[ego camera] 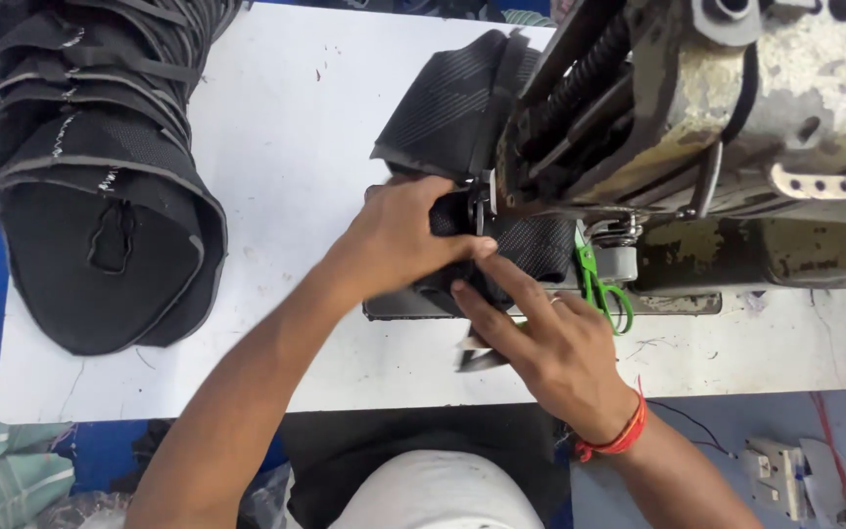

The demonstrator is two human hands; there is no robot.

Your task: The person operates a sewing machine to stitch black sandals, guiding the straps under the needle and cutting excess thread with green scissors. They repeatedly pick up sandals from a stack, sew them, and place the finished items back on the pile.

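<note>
At the centre of the frame, the left hand is pressing down on a black fabric piece beneath the worn sewing machine, while the right hand is touching its near edge with outstretched fingers. A stack of black fabric pieces is lying at the upper left on the white bench, and green snips are resting beside the machine

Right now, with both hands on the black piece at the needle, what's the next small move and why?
Probably ease the black fabric piece a little further under the sewing machine. The left hand presses it flat beside the presser foot and the right hand steers its near edge with the fingertips, so both already guide it into the feed.
</note>
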